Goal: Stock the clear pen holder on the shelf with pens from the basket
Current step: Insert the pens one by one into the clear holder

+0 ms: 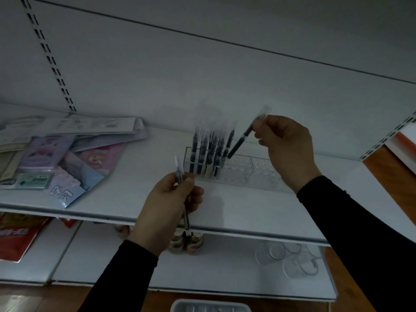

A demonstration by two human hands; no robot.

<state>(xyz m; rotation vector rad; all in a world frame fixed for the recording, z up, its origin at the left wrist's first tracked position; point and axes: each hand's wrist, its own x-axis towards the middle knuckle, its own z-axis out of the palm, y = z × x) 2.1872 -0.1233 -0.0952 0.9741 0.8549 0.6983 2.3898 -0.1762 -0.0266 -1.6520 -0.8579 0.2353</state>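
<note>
Both hands up at the shelf (pixel 225 206), one pen each, holder partly filled.

Left of the frame there's a messy pile of stationery packets (pixel 65 154) lying on the shelf. Lower centre, the left hand (pixel 166 208) has its fingers curled round a pen (pixel 181 188), held roughly upright with its clear cap sticking out the top. Just right of that is the clear pen holder (pixel 236 170), sitting mid-shelf, with a bunch of dark pens (pixel 209 149) standing in its left end only. Right of centre, the right hand (pixel 286 147) pinches another pen (pixel 242 137) near its cap, tilted, tip down at the holder's top edge beside the standing ones. A white basket (pixel 210 305) peeks in at bottom centre.
</note>
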